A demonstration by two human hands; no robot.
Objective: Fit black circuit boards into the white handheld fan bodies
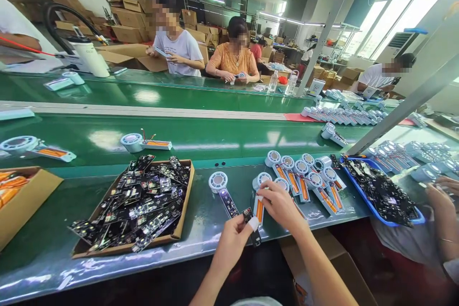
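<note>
My left hand (233, 241) pinches a small black circuit board (251, 224) near the front edge of the green bench; its thumb wears white tape. My right hand (278, 203) is closed on a light-blue fan half-shell with an orange battery (258, 201), right above the board. Another shell with a board fitted (223, 190) lies just to the left. Several more shells with orange batteries (308, 181) lie in a cluster to the right.
A cardboard tray of black circuit boards (139, 203) sits at left, a box of orange batteries (19, 196) farther left. A blue tray of boards (380, 191) is at right, by a co-worker's hands (442, 196). Other people sit across the conveyor belt (201, 138).
</note>
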